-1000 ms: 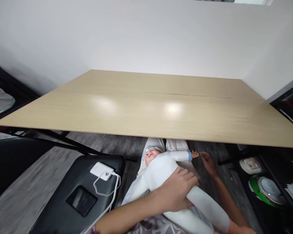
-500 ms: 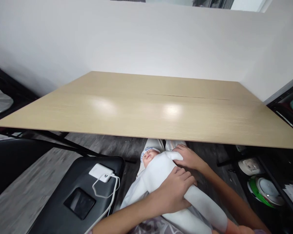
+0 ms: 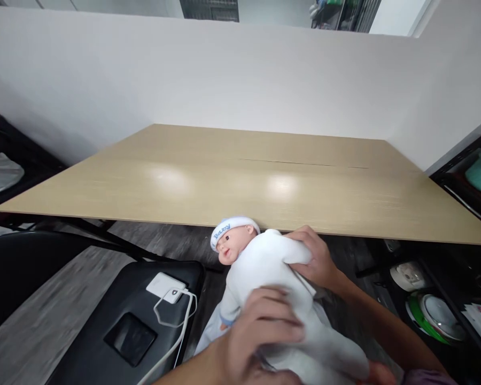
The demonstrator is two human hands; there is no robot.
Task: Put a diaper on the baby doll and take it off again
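A baby doll (image 3: 260, 267) in a white outfit lies tilted across my lap, its legs toward me. It wears a white cap (image 3: 236, 223) with blue lettering, and its head is turned left. My right hand (image 3: 316, 259) is closed on the doll's upper side and arm, just below the table edge. My left hand (image 3: 264, 326) is blurred by motion in front of the doll's belly. Its fingers are loosely curved and apart from the thumb, with nothing seen between them; whether it touches the doll cannot be told.
A wooden table (image 3: 224, 176) stands ahead against a pale wall. On the left, a black chair seat (image 3: 100, 305) carries a dark phone (image 3: 130, 338) and a white power bank (image 3: 166, 287) with a cable. Dark shelves with containers (image 3: 441, 315) stand at the right.
The doll has come up toward the table edge, its head higher and turned further left. My left hand has moved down and left off the doll's hip; my right hand has stayed at its side.
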